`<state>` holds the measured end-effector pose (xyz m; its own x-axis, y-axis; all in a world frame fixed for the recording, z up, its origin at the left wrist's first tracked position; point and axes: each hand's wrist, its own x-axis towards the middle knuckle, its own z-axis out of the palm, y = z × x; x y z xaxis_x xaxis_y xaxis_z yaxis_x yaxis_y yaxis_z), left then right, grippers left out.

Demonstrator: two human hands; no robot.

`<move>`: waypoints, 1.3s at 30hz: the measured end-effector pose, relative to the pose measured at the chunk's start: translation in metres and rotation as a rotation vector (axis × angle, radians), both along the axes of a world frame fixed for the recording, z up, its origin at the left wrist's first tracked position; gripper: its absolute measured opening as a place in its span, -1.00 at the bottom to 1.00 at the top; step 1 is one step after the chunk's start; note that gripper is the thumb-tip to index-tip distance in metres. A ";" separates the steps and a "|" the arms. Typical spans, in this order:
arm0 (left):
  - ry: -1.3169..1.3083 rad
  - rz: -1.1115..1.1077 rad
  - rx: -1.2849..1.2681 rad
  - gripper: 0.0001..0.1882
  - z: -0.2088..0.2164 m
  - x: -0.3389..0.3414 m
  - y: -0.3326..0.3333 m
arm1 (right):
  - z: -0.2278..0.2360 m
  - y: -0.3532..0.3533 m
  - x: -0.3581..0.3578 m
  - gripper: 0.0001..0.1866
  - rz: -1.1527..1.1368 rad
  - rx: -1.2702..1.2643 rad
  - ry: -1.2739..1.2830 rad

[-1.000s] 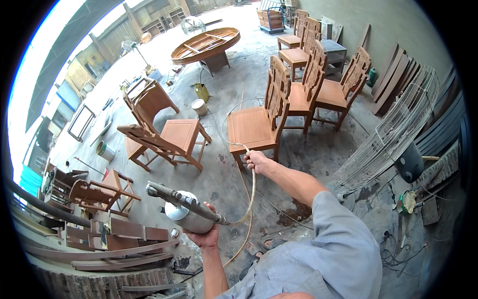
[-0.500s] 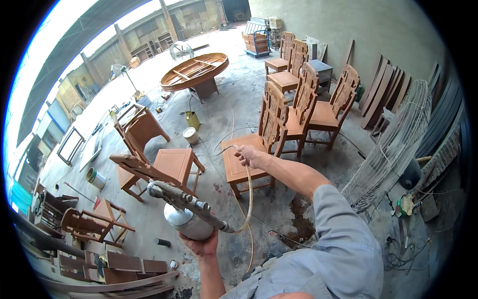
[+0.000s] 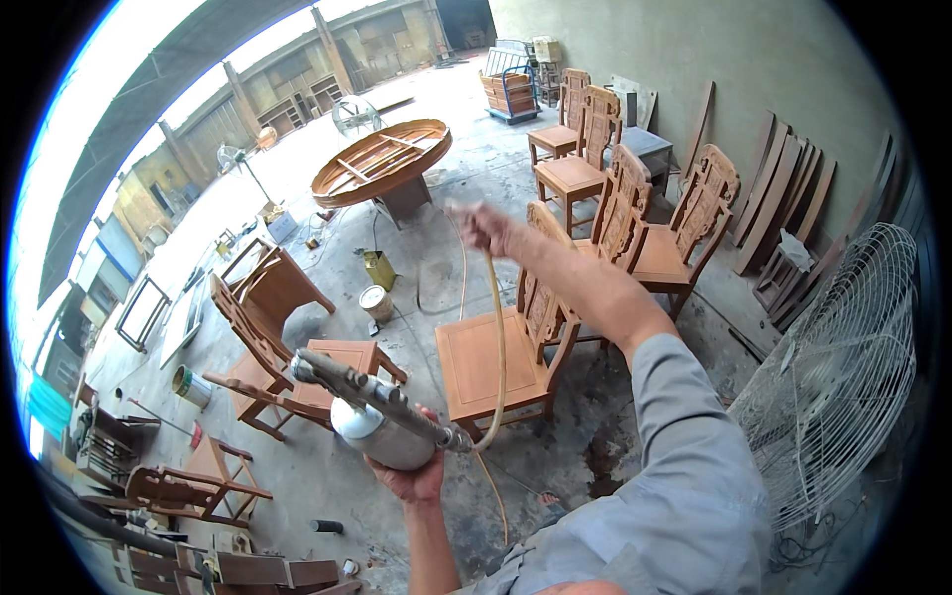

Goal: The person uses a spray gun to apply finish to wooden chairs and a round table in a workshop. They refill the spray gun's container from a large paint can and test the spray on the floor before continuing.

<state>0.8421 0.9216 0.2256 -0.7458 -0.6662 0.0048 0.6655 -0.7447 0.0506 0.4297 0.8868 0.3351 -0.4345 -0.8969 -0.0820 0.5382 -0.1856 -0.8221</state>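
My left hand (image 3: 412, 481) is wrapped round the silver cup of a spray gun (image 3: 372, 397), from below and the side. The gun's stained metal body lies tilted across the top of the cup. From its end a yellowish air hose (image 3: 499, 347) curves up to my right hand (image 3: 486, 230), which is raised, closed on the hose and slightly blurred. Beneath the hose stands a wooden chair (image 3: 481, 362) with a carved back, partly covered by my right forearm. Another wooden chair (image 3: 342, 357) is just behind the gun, which hides part of it.
Several carved chairs (image 3: 684, 243) stand to the right, by a wire fan guard (image 3: 843, 377). Farther off are an upturned round table (image 3: 382, 164), a yellow can (image 3: 378, 268) and a white bucket (image 3: 376, 302). Planks (image 3: 778, 193) lean on the wall; hose trails along the floor.
My right hand has moved up and away from me, lifting the hose from over the chair seat. The spray gun stays in my left hand, nearly where it was. My view has shifted slightly.
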 end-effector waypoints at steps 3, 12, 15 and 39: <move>0.093 -0.067 0.007 -0.11 0.020 -0.056 -0.016 | 0.082 0.053 -0.036 -0.82 -0.250 -0.367 0.133; 0.161 -0.296 0.022 -0.21 0.027 -0.141 -0.006 | -0.048 0.247 -0.216 -0.85 -0.908 -0.103 -0.179; 0.036 -0.296 0.060 -0.29 0.016 -0.131 0.009 | -0.060 0.293 -0.222 -0.91 -0.746 0.132 -0.162; -0.194 -0.045 0.142 -0.20 -0.065 0.164 0.014 | -0.487 0.370 0.354 -0.69 0.313 1.550 0.563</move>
<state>1.0056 0.9358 0.1608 -0.7528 -0.6157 -0.2328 0.6193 -0.7824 0.0665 0.7836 1.2567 -0.1523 -0.5483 -0.1752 -0.8178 -0.0099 0.9791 -0.2031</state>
